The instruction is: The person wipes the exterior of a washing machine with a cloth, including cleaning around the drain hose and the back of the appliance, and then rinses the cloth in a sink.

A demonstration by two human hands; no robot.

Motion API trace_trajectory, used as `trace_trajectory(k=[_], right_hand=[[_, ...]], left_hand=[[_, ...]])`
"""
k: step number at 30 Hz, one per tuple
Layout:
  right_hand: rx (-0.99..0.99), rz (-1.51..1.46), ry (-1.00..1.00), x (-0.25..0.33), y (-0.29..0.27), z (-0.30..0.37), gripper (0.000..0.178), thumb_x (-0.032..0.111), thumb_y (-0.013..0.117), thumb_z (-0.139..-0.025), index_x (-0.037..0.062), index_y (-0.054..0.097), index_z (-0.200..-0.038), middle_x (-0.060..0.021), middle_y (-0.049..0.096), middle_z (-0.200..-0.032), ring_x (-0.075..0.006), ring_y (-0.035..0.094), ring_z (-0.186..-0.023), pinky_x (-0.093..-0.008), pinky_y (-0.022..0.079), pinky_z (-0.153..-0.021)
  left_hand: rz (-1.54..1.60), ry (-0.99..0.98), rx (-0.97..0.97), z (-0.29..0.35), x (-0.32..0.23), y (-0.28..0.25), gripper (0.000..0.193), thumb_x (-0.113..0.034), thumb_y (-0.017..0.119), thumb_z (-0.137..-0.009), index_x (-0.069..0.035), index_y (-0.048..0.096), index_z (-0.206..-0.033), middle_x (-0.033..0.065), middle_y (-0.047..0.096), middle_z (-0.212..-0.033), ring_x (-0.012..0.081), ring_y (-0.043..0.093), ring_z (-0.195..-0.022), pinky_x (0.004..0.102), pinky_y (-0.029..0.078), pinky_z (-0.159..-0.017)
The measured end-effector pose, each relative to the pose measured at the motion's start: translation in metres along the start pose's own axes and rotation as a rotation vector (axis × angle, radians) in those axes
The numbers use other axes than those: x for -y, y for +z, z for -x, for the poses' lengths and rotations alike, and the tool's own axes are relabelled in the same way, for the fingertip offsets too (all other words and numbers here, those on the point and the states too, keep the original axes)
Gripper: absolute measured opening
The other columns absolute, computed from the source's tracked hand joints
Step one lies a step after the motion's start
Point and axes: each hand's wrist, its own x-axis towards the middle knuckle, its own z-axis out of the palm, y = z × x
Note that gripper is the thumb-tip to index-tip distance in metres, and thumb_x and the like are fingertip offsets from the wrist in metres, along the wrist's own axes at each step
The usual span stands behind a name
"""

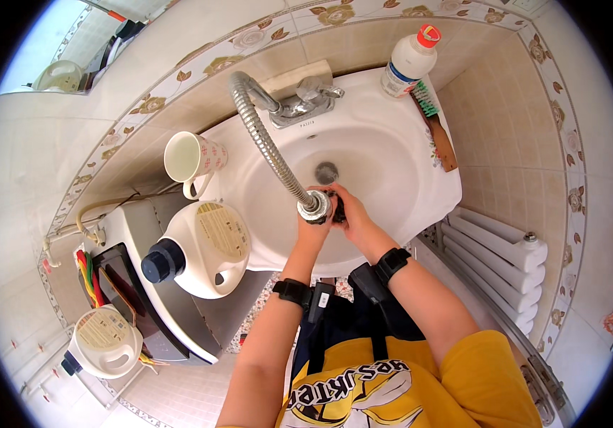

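Both my hands meet over the near part of a white washbasin (256, 192), below the end of a flexible metal faucet (269, 139). My right hand (353, 212) curls its fingers around a small black thing (339, 208), whose kind I cannot make out. Close against it is my left hand (312, 232), its fingers mostly hidden behind the faucet's spout head (315, 205). Whether the left fingers also grip the black thing is not visible. Just beyond the fingertips lies the drain (326, 172). Each wrist wears a black strap with a small device.
A white mug (184, 157) and a large white jug with a dark cap (210, 246) stand left of the basin. On its right rim are a white bottle with a red cap (410, 63) and a wooden-handled brush (436, 132). A white radiator (495, 264) is at right.
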Motion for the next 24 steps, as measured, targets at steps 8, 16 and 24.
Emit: trace_trajectory(k=[8,16,24], right_hand=[[-0.140,0.312,-0.312,-0.012,0.000,-0.016,0.022,0.022,0.054,-0.079,0.0024,0.058,-0.070,-0.0056,0.057,-0.066,-0.0151,0.049,-0.059,-0.0307,0.039,-0.054],[-0.026,0.368,-0.389,-0.009,-0.023,-0.026,0.022,0.009,0.050,-0.077,-0.0019,0.057,-0.095,-0.0072,0.058,-0.082,-0.0161,0.054,-0.077,-0.0268,0.043,-0.068],[0.069,0.081,-0.107,-0.007,-0.055,-0.035,0.041,-0.003,0.050,-0.071,-0.0020,0.051,-0.112,-0.0111,0.057,-0.099,-0.0196,0.055,-0.088,-0.0288,0.045,-0.077]], left_hand=[[-0.018,-0.147,-0.112,0.006,0.004,0.011,0.017,-0.007,0.059,-0.080,-0.003,0.050,-0.094,0.0029,0.053,-0.081,0.0125,0.050,-0.074,0.0264,0.043,-0.069],[0.517,-0.497,0.024,-0.007,-0.001,-0.013,0.020,-0.009,0.063,-0.078,-0.006,0.056,-0.096,-0.0005,0.056,-0.082,0.0103,0.052,-0.078,0.0234,0.041,-0.070],[0.370,-0.470,0.078,-0.001,-0.023,-0.020,0.019,-0.011,0.063,-0.077,-0.004,0.057,-0.094,0.0032,0.059,-0.087,0.0118,0.054,-0.079,0.0258,0.043,-0.070]])
